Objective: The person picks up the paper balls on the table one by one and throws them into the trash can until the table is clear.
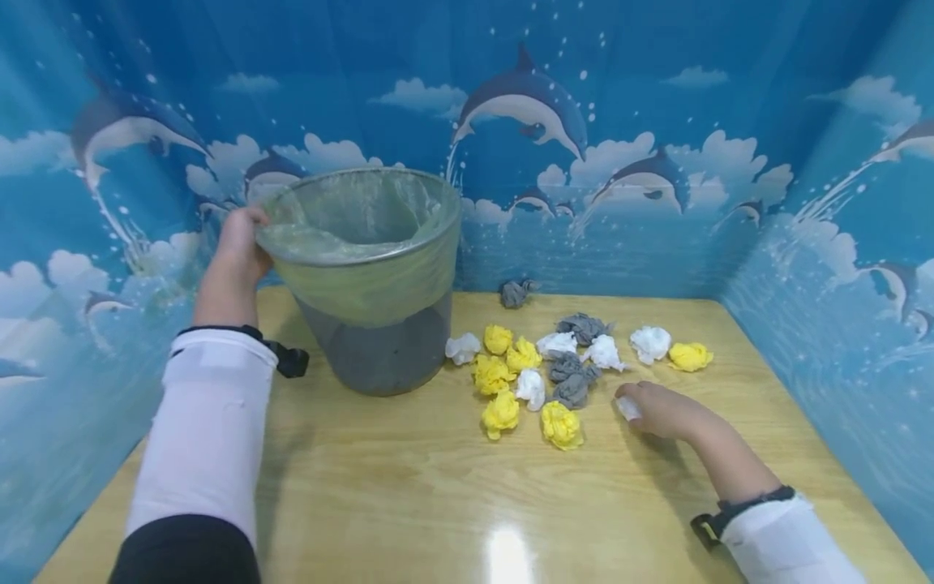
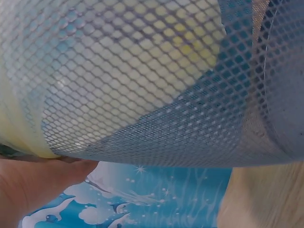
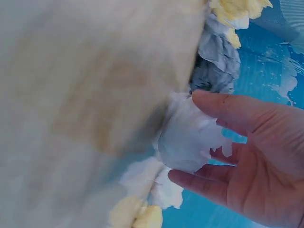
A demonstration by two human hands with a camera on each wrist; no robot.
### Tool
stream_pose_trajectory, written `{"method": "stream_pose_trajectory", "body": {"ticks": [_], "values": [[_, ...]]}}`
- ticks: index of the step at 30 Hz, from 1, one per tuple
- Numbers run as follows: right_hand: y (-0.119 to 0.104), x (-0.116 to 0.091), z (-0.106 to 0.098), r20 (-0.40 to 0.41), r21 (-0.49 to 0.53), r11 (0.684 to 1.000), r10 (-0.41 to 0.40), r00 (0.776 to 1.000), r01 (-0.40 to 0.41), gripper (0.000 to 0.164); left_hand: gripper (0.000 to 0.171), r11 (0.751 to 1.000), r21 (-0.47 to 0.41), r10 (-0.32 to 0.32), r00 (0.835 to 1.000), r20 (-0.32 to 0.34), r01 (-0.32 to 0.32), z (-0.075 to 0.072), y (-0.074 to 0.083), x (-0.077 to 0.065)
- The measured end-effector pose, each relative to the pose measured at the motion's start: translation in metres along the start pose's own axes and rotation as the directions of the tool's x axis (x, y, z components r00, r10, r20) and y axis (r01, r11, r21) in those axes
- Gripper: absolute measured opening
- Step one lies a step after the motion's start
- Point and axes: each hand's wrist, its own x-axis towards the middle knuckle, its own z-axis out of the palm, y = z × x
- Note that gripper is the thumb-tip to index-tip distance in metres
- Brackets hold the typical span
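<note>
At the left, a grey mesh waste bin (image 1: pixel 387 349) lined with a thin yellowish-green bag (image 1: pixel 350 284) leans a little toward my left hand. My left hand (image 1: pixel 244 243) grips its rim on the left side; in the left wrist view the mesh hides most of the fingers. Over the right part of the table, my right hand (image 1: pixel 667 412) holds a crumpled white paper ball (image 3: pixel 187 135) between thumb and fingers. Nearest to that hand lie grey crumpled paper (image 1: pixel 572 389), a yellow paper ball (image 1: pixel 562 426) and a white paper ball (image 1: pixel 650 344).
Several more yellow, white and grey paper balls, including a yellow one (image 1: pixel 500 414), cluster on the wooden table (image 1: pixel 409 487) right of the bin. One grey ball (image 1: pixel 515 293) lies at the back edge. A blue dolphin-print curtain (image 1: pixel 620 235) encloses the back and sides.
</note>
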Motion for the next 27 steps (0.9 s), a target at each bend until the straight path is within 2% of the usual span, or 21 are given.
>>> {"method": "stream_pose_trajectory", "body": {"ticks": [6,11,16,21,24,27], "values": [[-0.006,0.009,-0.021,-0.059,-0.041,0.999,-0.023,0.998,0.021,0.041,0.08,0.994,-0.104,-0.032,0.999,0.027,0.034,0.001,-0.001,0.002],[-0.018,0.017,-0.042,-0.206,-0.051,0.999,-0.016,0.978,0.006,0.043,0.082,0.996,-0.087,-0.025,0.999,0.02,0.027,0.003,0.001,0.001],[-0.039,0.028,-0.071,-0.313,0.058,0.998,0.029,0.949,-0.011,0.049,0.08,0.991,-0.131,-0.017,0.999,0.039,0.022,0.007,0.002,0.003],[-0.063,0.045,-0.096,-0.434,0.212,0.977,0.081,0.897,0.014,0.053,0.077,0.984,-0.175,-0.019,0.999,0.05,0.027,0.005,-0.001,0.004],[-0.08,0.058,-0.111,-0.512,0.28,0.957,0.084,0.855,0.074,0.054,0.078,0.977,-0.211,-0.02,0.999,0.036,0.027,0.001,-0.003,0.003],[-0.099,0.071,-0.127,-0.557,0.336,0.931,0.075,0.827,0.143,0.054,0.081,0.973,-0.23,-0.021,0.999,0.031,0.028,-0.002,-0.003,0.002]]}}
